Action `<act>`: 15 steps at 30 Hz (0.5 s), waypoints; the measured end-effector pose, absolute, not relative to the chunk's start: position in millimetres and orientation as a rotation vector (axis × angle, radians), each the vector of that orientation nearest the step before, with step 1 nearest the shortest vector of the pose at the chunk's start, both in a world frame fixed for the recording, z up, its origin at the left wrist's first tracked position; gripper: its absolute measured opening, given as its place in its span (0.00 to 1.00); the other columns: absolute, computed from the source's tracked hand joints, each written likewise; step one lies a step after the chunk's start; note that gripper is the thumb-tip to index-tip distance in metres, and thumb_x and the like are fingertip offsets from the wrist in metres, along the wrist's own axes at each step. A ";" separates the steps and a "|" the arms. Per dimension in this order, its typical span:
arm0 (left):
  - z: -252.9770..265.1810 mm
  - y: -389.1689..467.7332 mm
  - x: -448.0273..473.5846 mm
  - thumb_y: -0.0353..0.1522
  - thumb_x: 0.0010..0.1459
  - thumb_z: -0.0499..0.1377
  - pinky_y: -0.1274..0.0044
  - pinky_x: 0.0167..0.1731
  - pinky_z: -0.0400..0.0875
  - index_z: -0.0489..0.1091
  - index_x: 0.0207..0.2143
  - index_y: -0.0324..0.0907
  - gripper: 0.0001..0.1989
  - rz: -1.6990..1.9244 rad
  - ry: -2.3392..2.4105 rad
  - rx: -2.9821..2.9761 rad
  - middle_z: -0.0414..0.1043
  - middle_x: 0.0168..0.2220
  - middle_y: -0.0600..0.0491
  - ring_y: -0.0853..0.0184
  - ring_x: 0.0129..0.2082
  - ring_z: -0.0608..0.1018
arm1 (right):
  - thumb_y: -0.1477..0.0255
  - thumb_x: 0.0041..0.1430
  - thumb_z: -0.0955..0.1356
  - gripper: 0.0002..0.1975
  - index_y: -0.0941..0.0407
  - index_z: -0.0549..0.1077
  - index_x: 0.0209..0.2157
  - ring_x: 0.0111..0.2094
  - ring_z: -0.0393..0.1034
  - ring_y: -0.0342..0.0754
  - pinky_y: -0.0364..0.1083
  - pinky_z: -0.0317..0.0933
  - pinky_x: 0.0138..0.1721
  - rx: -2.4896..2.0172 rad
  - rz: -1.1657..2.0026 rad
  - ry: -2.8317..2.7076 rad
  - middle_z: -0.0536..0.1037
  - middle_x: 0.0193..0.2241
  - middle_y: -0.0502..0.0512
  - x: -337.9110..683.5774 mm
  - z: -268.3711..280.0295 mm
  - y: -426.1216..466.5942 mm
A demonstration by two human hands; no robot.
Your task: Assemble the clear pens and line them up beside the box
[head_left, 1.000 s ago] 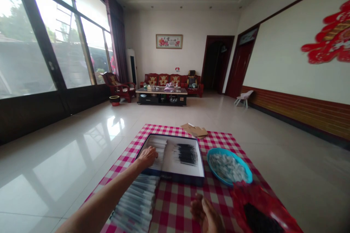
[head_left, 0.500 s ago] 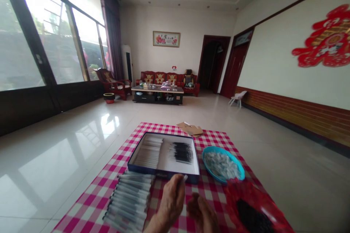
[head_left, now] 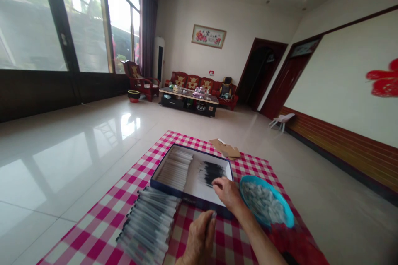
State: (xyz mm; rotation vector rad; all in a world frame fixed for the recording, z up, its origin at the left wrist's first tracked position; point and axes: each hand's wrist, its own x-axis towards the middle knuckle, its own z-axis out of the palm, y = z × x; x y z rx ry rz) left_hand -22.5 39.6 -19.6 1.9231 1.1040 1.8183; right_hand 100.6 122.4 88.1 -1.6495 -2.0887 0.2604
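Observation:
My left hand is closed in front of the shallow box, with the end of a clear plastic pen part sticking up from its fingers. My right hand reaches over the box's near right edge, fingertips pinched at the thin black pen pieces. What lies between those fingertips cannot be made out. Inside the dark-rimmed box, whitish translucent tubes fill the left side. Left of my left hand lies a pile of clear pens with dark ends.
A blue bowl of small clear pieces stands right of the box. A red plastic bag lies nearer, partly behind my right forearm. Brown cardboard sits at the far edge of the checked tablecloth. A coffee table stands farther off.
My right hand has moved from beside my left hand, forward to the black pieces in the box. The left hand stays closed on the clear part, and the view has tilted.

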 end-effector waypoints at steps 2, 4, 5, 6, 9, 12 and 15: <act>-18.2 39.9 -23.5 0.31 0.64 0.50 0.78 0.34 0.76 0.66 0.47 0.42 0.11 1.886 1.100 1.928 0.77 0.34 0.48 0.66 0.33 0.80 | 0.78 0.50 0.65 0.11 0.55 0.80 0.28 0.32 0.74 0.49 0.43 0.62 0.37 -1.711 0.251 -2.182 0.80 0.28 0.56 94.8 78.5 144.4; -16.1 39.5 -24.3 0.30 0.64 0.51 0.80 0.33 0.76 0.66 0.48 0.41 0.11 1.921 1.094 1.935 0.77 0.34 0.49 0.67 0.32 0.80 | 0.79 0.49 0.65 0.11 0.55 0.80 0.27 0.34 0.74 0.49 0.43 0.61 0.38 -1.765 0.227 -2.261 0.80 0.28 0.57 91.0 68.7 156.6; -14.8 39.1 -24.6 0.29 0.64 0.51 0.80 0.33 0.76 0.66 0.48 0.41 0.11 1.948 1.096 1.934 0.77 0.34 0.49 0.67 0.32 0.80 | 0.79 0.49 0.65 0.11 0.56 0.80 0.27 0.35 0.74 0.50 0.43 0.61 0.38 -1.792 0.212 -2.291 0.80 0.29 0.57 89.8 64.5 159.9; -13.3 38.7 -24.6 0.29 0.64 0.52 0.80 0.33 0.76 0.66 0.48 0.41 0.11 1.977 1.096 1.932 0.77 0.34 0.49 0.67 0.32 0.80 | 0.79 0.50 0.65 0.10 0.56 0.80 0.28 0.35 0.74 0.50 0.43 0.61 0.38 -1.820 0.196 -2.313 0.80 0.30 0.58 89.1 61.1 161.8; -9.4 37.6 -23.9 0.29 0.64 0.51 0.80 0.32 0.76 0.65 0.49 0.41 0.12 1.980 1.096 1.923 0.77 0.35 0.49 0.67 0.32 0.80 | 0.78 0.52 0.65 0.10 0.57 0.79 0.30 0.38 0.74 0.52 0.44 0.61 0.39 -1.892 0.147 -2.345 0.79 0.34 0.62 88.6 54.0 164.1; -7.9 36.1 -23.2 0.30 0.64 0.51 0.79 0.32 0.76 0.67 0.47 0.41 0.11 1.895 1.089 1.916 0.78 0.34 0.48 0.67 0.31 0.80 | 0.78 0.53 0.65 0.09 0.57 0.79 0.30 0.38 0.74 0.53 0.45 0.61 0.39 -1.919 0.124 -2.350 0.79 0.34 0.62 87.9 51.0 165.3; -7.9 34.3 -23.8 0.31 0.64 0.50 0.78 0.34 0.77 0.68 0.47 0.40 0.12 1.856 1.149 1.904 0.78 0.36 0.46 0.65 0.34 0.81 | 0.78 0.52 0.66 0.07 0.58 0.77 0.29 0.37 0.74 0.52 0.44 0.61 0.38 -1.884 0.124 -2.326 0.78 0.33 0.61 85.8 54.0 164.4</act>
